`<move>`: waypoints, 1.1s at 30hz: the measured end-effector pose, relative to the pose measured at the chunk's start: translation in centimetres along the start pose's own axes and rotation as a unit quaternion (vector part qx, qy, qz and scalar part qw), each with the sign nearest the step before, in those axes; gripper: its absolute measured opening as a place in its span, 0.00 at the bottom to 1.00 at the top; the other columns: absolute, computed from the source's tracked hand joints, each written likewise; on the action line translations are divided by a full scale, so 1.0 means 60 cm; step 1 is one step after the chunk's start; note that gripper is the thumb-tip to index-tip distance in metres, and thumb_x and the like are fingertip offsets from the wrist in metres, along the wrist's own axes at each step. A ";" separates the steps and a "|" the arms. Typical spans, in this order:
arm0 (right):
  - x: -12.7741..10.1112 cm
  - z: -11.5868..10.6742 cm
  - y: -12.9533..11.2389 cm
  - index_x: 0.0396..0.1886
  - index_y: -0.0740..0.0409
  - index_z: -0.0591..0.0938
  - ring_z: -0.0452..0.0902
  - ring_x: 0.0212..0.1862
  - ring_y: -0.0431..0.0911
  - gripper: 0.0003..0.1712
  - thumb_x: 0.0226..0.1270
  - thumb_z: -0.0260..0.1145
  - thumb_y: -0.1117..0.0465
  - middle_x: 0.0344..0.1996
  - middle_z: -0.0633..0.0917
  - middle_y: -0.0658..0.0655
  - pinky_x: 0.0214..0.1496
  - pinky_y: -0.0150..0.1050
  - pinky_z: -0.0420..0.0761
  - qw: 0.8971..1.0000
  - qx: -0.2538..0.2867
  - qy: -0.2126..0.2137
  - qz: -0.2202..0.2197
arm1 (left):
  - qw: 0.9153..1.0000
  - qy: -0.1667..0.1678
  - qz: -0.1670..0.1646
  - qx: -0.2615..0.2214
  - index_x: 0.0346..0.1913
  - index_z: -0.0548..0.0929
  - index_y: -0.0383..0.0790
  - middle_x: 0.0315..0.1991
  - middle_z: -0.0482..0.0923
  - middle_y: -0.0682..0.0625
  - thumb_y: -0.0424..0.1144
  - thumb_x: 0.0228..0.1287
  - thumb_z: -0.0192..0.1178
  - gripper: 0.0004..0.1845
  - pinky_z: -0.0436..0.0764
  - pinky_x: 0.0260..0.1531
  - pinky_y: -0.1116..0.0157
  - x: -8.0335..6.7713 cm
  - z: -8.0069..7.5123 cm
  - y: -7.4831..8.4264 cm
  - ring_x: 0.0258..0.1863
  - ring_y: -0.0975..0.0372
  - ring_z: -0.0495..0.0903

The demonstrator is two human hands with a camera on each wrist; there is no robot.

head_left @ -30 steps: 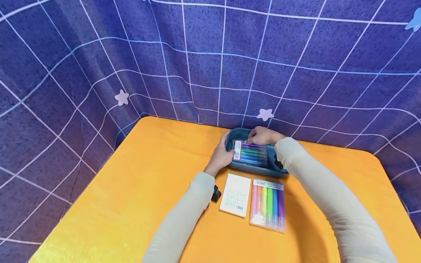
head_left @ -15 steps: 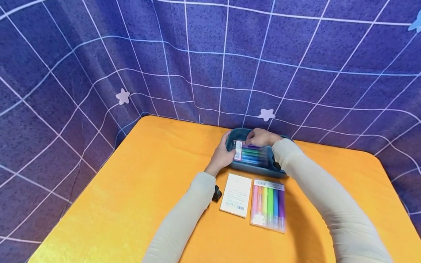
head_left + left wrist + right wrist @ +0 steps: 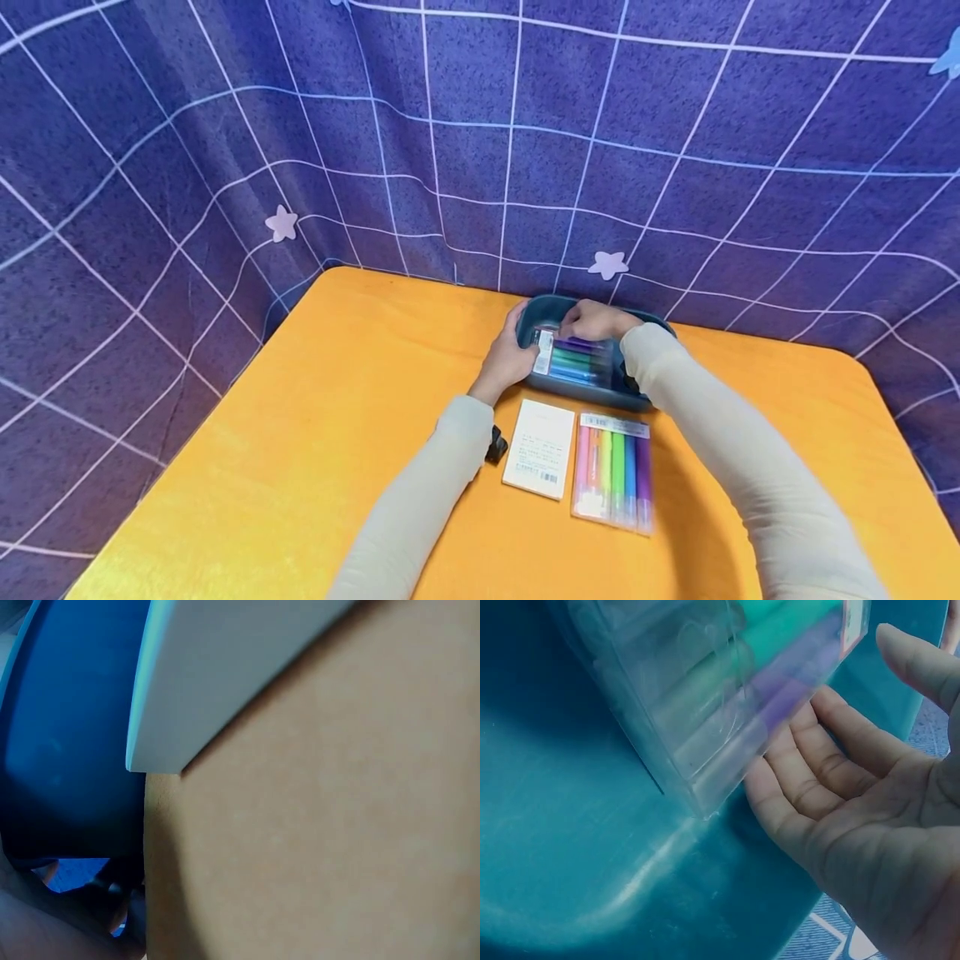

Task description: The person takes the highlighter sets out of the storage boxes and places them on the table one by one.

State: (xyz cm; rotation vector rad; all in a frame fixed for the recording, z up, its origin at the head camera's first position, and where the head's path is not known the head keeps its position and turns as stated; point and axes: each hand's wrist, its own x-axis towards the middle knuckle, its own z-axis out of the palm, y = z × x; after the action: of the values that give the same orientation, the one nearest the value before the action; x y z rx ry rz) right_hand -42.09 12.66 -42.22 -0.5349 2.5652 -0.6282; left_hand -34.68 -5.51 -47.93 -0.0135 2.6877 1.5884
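My left hand (image 3: 507, 360) grips the left end of a dark teal plastic bin (image 3: 581, 393), fingers outside and thumb over the rim. In the bin lies a clear pack of markers (image 3: 576, 360), purple, green and blue, with a white label at its left end. My right hand (image 3: 594, 322) reaches in over the far side. The right wrist view shows its fingers (image 3: 780, 761) touching the edge of the marker pack (image 3: 780, 697), while the thumb stands apart from it. Part of the bin's right end is hidden by the right sleeve.
In front of the bin, a white printed pad (image 3: 538, 450) lies on the orange tabletop (image 3: 360, 400). Beside it is a second clear pack of markers (image 3: 612, 475), pink to purple. A blue gridded curtain (image 3: 450, 150) hangs behind the table.
The marker pack in the bin has settled slightly lower, and my right hand has come down a little with it. My left hand has stayed at the bin's left end.
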 end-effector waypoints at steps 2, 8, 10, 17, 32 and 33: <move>-0.003 0.000 0.001 0.44 0.59 0.88 0.77 0.42 0.43 0.18 0.68 0.65 0.50 0.39 0.86 0.51 0.49 0.36 0.76 1.000 0.001 -0.007 0.000 | 1.000 0.001 -0.001 -0.004 0.78 0.52 0.69 0.75 0.67 0.43 0.37 0.68 0.56 0.41 0.73 0.65 0.42 -0.001 0.000 0.000 0.69 0.47 0.72; -0.011 -0.002 0.005 0.38 0.60 0.88 0.72 0.37 0.41 0.15 0.66 0.67 0.52 0.29 0.82 0.46 0.44 0.33 0.72 1.000 0.021 -0.021 0.003 | 1.000 0.005 -0.006 -0.003 0.77 0.52 0.74 0.76 0.66 0.46 0.40 0.69 0.54 0.40 0.72 0.66 0.43 0.001 0.004 -0.004 0.70 0.49 0.71; -0.012 -0.002 0.006 0.36 0.60 0.88 0.71 0.36 0.41 0.13 0.65 0.70 0.53 0.27 0.80 0.44 0.43 0.32 0.72 0.999 0.032 -0.024 0.000 | 1.000 0.004 -0.008 -0.005 0.77 0.52 0.74 0.76 0.65 0.46 0.40 0.69 0.54 0.39 0.71 0.67 0.43 0.000 0.004 -0.004 0.71 0.48 0.70; -0.018 -0.001 0.005 0.38 0.61 0.86 0.72 0.40 0.42 0.15 0.59 0.75 0.54 0.32 0.82 0.46 0.46 0.32 0.73 0.998 0.050 -0.025 0.004 | 1.000 0.002 -0.006 -0.003 0.79 0.52 0.68 0.76 0.66 0.44 0.42 0.69 0.53 0.39 0.70 0.68 0.42 -0.002 0.005 -0.005 0.72 0.46 0.69; -0.026 -0.003 -0.010 0.33 0.60 0.77 0.62 0.28 0.40 0.15 0.58 0.74 0.57 0.19 0.67 0.44 0.37 0.34 0.67 0.997 0.061 -0.045 -0.009 | 1.000 0.001 0.006 -0.013 0.79 0.53 0.64 0.76 0.65 0.44 0.41 0.74 0.46 0.34 0.66 0.70 0.39 -0.007 -0.001 -0.003 0.74 0.44 0.66; -0.027 -0.004 -0.010 0.31 0.58 0.76 0.62 0.28 0.40 0.15 0.58 0.74 0.57 0.19 0.66 0.44 0.37 0.34 0.66 0.997 0.059 -0.046 -0.010 | 1.000 0.001 0.006 -0.015 0.79 0.53 0.64 0.77 0.65 0.45 0.40 0.74 0.45 0.34 0.66 0.70 0.39 -0.006 -0.001 -0.002 0.74 0.45 0.66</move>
State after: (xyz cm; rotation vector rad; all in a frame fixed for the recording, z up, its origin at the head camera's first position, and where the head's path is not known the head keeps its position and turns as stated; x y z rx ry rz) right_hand -40.72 12.95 -41.22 -0.5371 2.4212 -0.7400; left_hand -34.31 -5.61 -48.03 0.0005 2.6702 1.6309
